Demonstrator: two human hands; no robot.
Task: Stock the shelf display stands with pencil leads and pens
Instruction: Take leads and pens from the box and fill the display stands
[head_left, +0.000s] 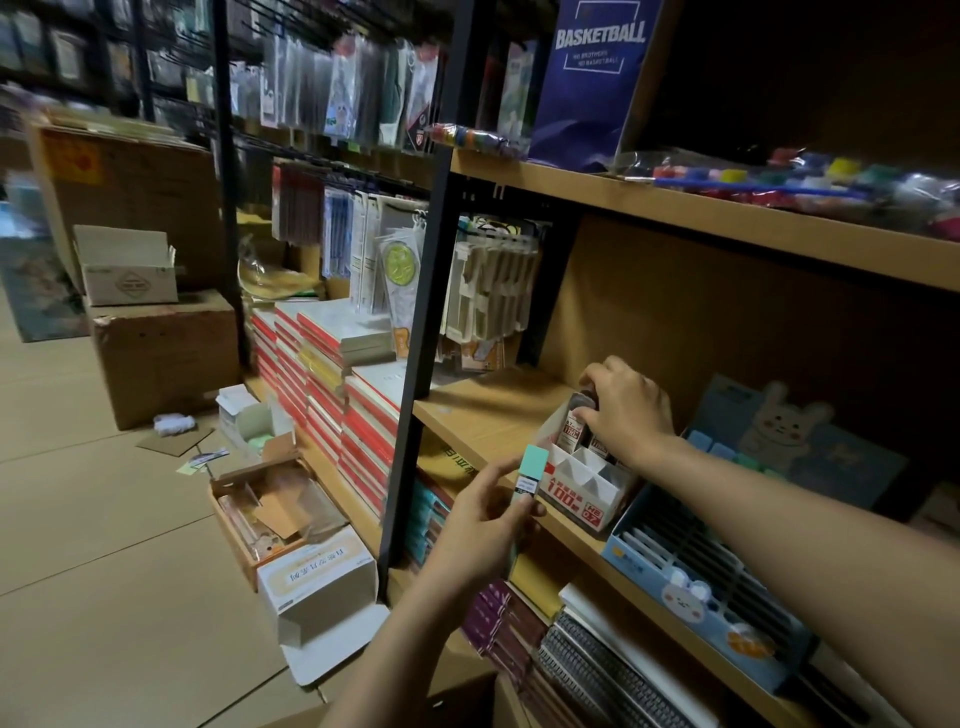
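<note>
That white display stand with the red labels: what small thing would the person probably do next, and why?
Probably push the dark lead case down into its back slot and let go. The right hand pinches it while it still stands above the white display stand, whose front compartments look empty. The left hand holds a mint box ready nearby.

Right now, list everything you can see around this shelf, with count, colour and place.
pencil lead stand: one, white and red, middle shelf
pencil lead packs: several, dark with red-white labels, in the stand's back slots
mint box: one, held before the stand
blue display stand: one, rabbit print, right of the lead stand
Basketball notebook: one, navy, top shelf
red-spined books: many, stacked left
cardboard boxes: several, brown, on the floor
left hand: holds the mint box
right hand: grips a lead pack in the stand
</note>
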